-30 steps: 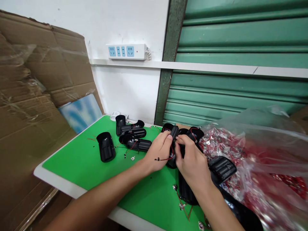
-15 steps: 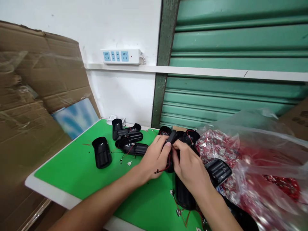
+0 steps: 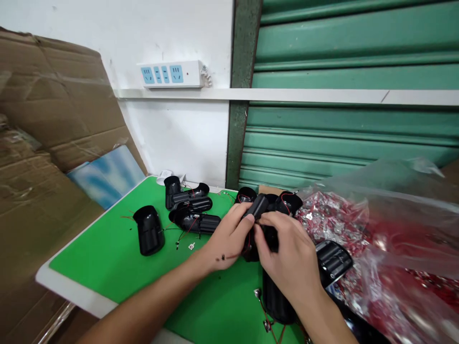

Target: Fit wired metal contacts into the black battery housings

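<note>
My left hand (image 3: pixel 231 229) is closed round a black plastic housing (image 3: pixel 258 205), a ribbed, rounded shell raised over the table. A short red wire with a small dark part at its end (image 3: pixel 223 257) hangs across my left wrist. Against the same housing, my right hand (image 3: pixel 287 239) has thumb and forefinger pinched together; what lies between them is too small to make out. Beneath my right hand rests another black housing (image 3: pixel 277 296), with red wires and a small metal piece (image 3: pixel 257 293) beside it.
Several black housings (image 3: pixel 149 231) lie across the green table mat (image 3: pixel 96 255). A clear plastic bag (image 3: pixel 387 215) of red wires and shiny parts fills the right side. Cardboard (image 3: pixel 32 215) stands at left. A power strip (image 3: pixel 172 74) sits on the wall ledge behind.
The housing in my left hand has turned, showing more of its ribbed side. The dark wire end has swung left over my wrist. The camera view has shifted slightly.
</note>
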